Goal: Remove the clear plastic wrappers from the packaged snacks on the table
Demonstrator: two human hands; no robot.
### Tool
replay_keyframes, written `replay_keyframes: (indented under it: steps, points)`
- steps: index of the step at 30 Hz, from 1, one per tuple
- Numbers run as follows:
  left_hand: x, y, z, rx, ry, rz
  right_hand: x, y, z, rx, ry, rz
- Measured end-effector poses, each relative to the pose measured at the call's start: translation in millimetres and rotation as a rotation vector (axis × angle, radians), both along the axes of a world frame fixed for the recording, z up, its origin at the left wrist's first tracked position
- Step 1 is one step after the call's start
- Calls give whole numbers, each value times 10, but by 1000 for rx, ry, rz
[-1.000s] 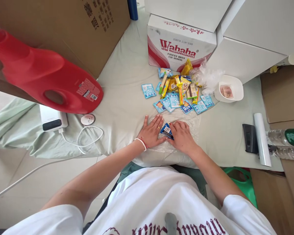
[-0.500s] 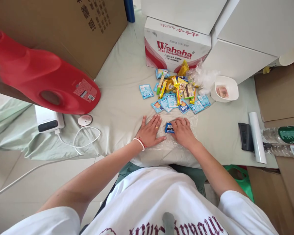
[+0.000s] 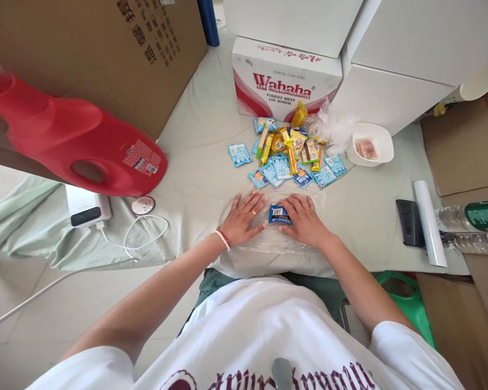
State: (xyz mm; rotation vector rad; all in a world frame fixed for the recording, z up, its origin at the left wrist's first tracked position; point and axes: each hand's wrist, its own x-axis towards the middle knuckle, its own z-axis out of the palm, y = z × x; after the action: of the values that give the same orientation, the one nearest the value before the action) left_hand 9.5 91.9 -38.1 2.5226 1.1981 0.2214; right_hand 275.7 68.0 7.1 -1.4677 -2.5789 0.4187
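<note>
A small dark-blue snack packet point(image 3: 279, 214) lies on a sheet of clear plastic wrap point(image 3: 274, 244) spread over the cloth. My left hand point(image 3: 243, 219) rests flat on the wrap to the left of the packet, fingers spread. On the other side, my right hand point(image 3: 303, 221) has its fingers stretched out and thumb apart, the fingertips at the packet's right edge. Beyond both hands is a pile of snacks: light-blue sachets point(image 3: 282, 167), yellow-wrapped bars point(image 3: 291, 156) and another dark-blue packet point(image 3: 303, 176).
A Wahaha carton point(image 3: 284, 81) stands behind the pile, with a white bowl point(image 3: 384, 146) and crumpled clear plastic point(image 3: 329, 130) to its right. At left are a big red jug point(image 3: 85, 146) and a white power bank point(image 3: 87, 206). A white roll point(image 3: 430, 225) lies right, beside bottles point(image 3: 482, 216).
My right hand's fingers have opened away from the blue packet, so more of it shows, and it lies flatter. My left hand stays flat on the wrap. The view has shifted slightly.
</note>
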Motion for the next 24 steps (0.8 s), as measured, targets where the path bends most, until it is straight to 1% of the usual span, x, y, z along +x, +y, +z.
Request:
replay_keyframes:
  steps: [2,4,6,8,9,10,12,14,15,17,19,21,24]
  points:
    - [-104,48,6,-12,-8,19,152,-107,101,25,104,6]
    - [-199,79,-5,-15,-2,63,288,-286,164,38,170,20]
    - [-275,75,-16,3,-7,120,374,-514,140,42,152,50]
    - [-334,31,-7,59,-24,155,399,-736,33,51,85,67]
    - [-361,-2,6,87,-33,133,393,-827,-36,61,56,57]
    - [-389,-38,24,102,-41,75,381,-897,-103,73,38,42]
    - [-451,-105,64,65,-59,-115,354,-963,-197,96,42,13]
    - [-517,-150,95,-22,-85,-279,345,-936,-202,91,81,-1]
    - [-547,-163,104,-62,-97,-321,350,-895,-169,74,108,-5]
    - [-590,-174,107,-115,-103,-345,377,-773,-52,25,175,-19]
    - [-593,-170,98,-137,-84,-328,419,-621,90,-24,229,-36]
    - [-550,-155,84,-137,-69,-280,465,-460,208,-77,238,-68]
    - [-417,-95,72,-112,-133,-137,529,-230,288,-173,221,-124]
